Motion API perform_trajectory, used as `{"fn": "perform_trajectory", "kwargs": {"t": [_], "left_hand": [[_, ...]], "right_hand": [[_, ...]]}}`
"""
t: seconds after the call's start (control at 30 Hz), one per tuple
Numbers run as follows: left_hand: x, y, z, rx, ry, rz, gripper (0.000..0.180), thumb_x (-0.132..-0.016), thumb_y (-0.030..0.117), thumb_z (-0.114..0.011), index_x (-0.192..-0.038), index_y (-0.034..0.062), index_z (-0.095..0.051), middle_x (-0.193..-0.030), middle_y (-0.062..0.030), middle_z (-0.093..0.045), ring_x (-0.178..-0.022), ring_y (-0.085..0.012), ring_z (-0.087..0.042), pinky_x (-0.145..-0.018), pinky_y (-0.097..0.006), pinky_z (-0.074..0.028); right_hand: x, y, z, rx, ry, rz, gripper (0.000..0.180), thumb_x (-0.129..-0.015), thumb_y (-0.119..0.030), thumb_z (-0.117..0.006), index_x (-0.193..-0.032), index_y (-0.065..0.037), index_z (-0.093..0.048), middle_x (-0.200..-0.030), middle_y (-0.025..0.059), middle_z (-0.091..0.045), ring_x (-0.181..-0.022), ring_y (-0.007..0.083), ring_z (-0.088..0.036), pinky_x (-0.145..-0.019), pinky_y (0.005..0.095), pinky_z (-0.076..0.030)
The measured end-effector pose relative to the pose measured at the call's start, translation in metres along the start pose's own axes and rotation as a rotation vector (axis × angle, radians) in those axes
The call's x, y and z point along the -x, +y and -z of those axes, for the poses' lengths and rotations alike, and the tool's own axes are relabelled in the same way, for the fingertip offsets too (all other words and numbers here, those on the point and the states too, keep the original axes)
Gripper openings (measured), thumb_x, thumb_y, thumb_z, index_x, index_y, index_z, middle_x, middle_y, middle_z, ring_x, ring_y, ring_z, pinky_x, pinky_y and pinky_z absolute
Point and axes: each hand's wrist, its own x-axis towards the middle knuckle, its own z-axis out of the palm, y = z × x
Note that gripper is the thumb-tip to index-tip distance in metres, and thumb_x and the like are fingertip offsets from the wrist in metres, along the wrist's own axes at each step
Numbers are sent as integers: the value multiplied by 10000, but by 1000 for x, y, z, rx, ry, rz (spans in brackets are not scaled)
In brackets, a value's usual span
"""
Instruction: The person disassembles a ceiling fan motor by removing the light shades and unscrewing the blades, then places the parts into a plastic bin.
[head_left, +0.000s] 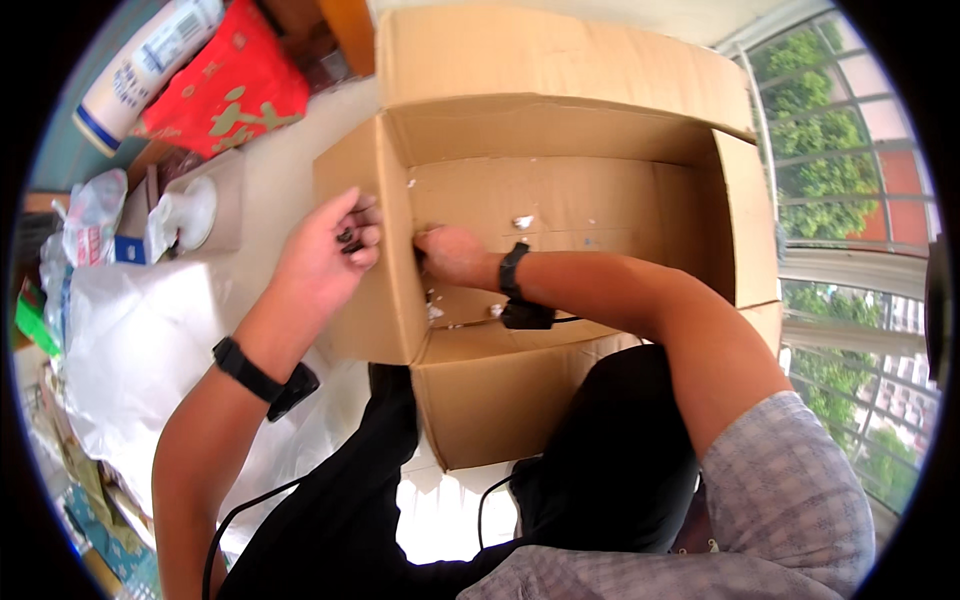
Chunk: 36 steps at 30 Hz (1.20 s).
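Note:
A large open cardboard box (560, 190) lies in front of me, its flaps folded outward. My right hand (455, 256) reaches down into it beside the left wall, fingers curled; their tips are partly hidden, and what they pinch, if anything, cannot be made out. Above the left flap (372, 300) is my left hand (335, 240), palm turned up, with its fingers closed around a small black object (349, 240). Scattered white scraps (523, 222) lie on the box's bottom. Each wrist wears a black strap.
A red bag (235, 85) and a white cylindrical container (145, 70) stand at the far left. White plastic sheeting (140, 350) covers the near left side. A barred window (835, 150) runs along the right. My black-clad legs (610, 450) are close to the box's near flap.

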Motion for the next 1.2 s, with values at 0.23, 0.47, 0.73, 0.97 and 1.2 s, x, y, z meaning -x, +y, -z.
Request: {"fn": "perform_trajectory", "kwargs": {"t": [0.23,0.47,0.73,0.97,1.2], "left_hand": [[9,4,0,-61,24,-8,201,-983,239,-561,-947,43,-588,-834,-53,-605,-683,-137,-548,-511,-236,-397],[9,3,3,-86,23,5,198,-984,235,-563,-971,39,-591,-831,-48,-601,-687,-124,-538,-516,-230,-397],[3,4,6,-82,-9,5,214,-992,231,-552,-996,22,-595,-842,-34,-594,-667,-114,-528,-511,-228,-392],[8,3,0,-108,-7,-15,212,-983,226,-562,-995,18,-601,-844,-35,-599,-674,-113,-529,-526,-226,-400],[9,2,-2,-119,-3,-20,212,-974,220,-570,-993,12,-608,-843,-37,-600,-675,-108,-528,-533,-225,-402]], "right_hand": [[-2,24,20,-460,-225,-31,221,-800,-104,-659,-1003,-16,-658,-958,156,-686,-836,276,-691,-751,385,-569],[22,54,72,-1589,-766,-214,195,-900,-39,-624,-1090,3,-614,-1097,147,-688,-991,246,-701,-749,321,-600],[22,18,72,-616,-493,-102,147,-824,-187,-689,-891,-57,-678,-801,70,-696,-705,167,-623,-609,287,-497],[24,25,6,-16,-164,250,189,-771,-141,-627,-908,-11,-647,-845,179,-672,-796,361,-643,-703,426,-510],[18,32,10,-424,-287,38,200,-785,-122,-609,-947,-9,-640,-840,151,-668,-762,290,-647,-686,386,-522]]}}
